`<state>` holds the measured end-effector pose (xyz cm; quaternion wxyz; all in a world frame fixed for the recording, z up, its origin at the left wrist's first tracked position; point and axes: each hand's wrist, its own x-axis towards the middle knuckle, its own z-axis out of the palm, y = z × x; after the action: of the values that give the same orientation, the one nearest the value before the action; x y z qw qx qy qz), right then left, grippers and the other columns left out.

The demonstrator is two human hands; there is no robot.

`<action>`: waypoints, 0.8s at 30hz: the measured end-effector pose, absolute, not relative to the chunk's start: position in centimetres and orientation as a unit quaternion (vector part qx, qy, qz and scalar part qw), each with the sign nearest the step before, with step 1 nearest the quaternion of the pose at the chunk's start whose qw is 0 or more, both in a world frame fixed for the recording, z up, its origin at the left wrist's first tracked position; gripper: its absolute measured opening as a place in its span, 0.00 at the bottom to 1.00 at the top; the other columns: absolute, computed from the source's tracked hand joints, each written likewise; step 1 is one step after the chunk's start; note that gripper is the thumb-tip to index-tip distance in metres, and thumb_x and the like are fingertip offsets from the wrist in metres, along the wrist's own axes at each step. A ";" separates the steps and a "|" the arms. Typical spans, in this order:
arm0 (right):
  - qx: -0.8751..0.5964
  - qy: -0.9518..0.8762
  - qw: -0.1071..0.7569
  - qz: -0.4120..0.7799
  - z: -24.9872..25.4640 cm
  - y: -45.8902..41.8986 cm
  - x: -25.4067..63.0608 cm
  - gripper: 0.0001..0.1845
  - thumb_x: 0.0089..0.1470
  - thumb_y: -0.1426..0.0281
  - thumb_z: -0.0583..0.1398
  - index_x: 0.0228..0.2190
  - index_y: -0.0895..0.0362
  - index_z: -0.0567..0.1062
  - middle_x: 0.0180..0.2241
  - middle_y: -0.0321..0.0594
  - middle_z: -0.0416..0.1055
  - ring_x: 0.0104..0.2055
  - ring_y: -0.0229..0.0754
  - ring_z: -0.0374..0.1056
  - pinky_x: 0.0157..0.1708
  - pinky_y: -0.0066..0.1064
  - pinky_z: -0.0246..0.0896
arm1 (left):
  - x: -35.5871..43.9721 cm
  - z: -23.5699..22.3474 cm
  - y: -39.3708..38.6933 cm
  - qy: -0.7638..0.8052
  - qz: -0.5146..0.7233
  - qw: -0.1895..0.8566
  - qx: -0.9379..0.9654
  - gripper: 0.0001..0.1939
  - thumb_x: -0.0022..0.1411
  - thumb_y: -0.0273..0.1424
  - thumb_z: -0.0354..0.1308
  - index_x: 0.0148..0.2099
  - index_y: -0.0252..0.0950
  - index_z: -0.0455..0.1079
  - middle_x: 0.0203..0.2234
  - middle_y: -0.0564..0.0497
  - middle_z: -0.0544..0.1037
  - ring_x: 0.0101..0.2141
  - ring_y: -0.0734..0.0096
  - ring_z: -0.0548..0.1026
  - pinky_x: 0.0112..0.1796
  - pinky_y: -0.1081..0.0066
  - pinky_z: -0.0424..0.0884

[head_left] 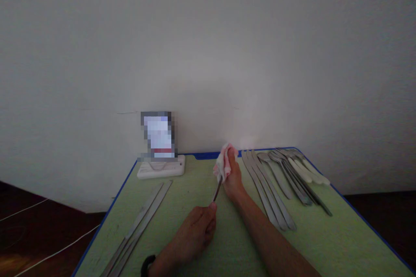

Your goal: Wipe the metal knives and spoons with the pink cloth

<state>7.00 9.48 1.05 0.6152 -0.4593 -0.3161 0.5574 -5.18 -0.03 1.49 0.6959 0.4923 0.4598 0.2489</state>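
Observation:
My left hand (198,227) is closed around the near end of a slim piece of metal cutlery (217,190), which slants up and away over the table. Its far end disappears into a pink and white cloth (223,162), so whether it is a knife, fork or spoon does not show. The cloth is bunched in my right hand (234,177), whose fingers wrap it around the metal. To the right of that hand lie several long table knives (263,190) side by side. Two more knives (138,229) lie at the left, beyond my left hand.
Right of the knives are a spoon (276,175), a bunch of metal cutlery (294,181) and white-handled pieces (308,171). A phone (159,134), blurred out, stands on a white power strip or box (162,168) at the back left. The green tabletop (182,194) meets a wall.

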 end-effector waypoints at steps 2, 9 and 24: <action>-0.475 -0.350 0.576 0.565 0.8 9.0 6.5 0.32 0.44 0.39 0.53 0.15 0.56 0.64 0.11 0.33 0.58 0.14 0.33 0.53 0.14 0.26 0.48 | -5.3 1.3 0.2 0.461 0.260 0.701 0.479 0.31 0.53 0.63 0.43 0.20 0.40 0.52 0.09 0.63 0.51 0.10 0.82 0.48 0.11 0.77 0.43; -0.471 -0.426 0.523 0.569 0.6 8.1 5.7 0.31 0.44 0.42 0.55 0.14 0.57 0.65 0.12 0.32 0.59 0.16 0.32 0.52 0.17 0.27 0.45 | -5.4 1.3 0.8 0.422 0.300 0.724 0.456 0.32 0.54 0.62 0.44 0.18 0.39 0.52 0.06 0.64 0.50 0.06 0.84 0.50 0.09 0.80 0.42; -0.379 -0.300 0.610 0.629 0.8 10.0 7.3 0.22 0.43 0.49 0.62 0.21 0.57 0.69 0.14 0.30 0.60 0.17 0.34 0.55 0.21 0.27 0.55 | -5.2 1.7 0.3 0.442 0.278 0.718 0.461 0.31 0.53 0.62 0.46 0.22 0.37 0.60 0.06 0.64 0.52 0.06 0.84 0.48 0.08 0.80 0.42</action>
<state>7.25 9.97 0.76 0.6098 -0.3786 -0.2995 0.6286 -5.16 0.31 1.69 0.7181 0.4606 0.4418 0.2776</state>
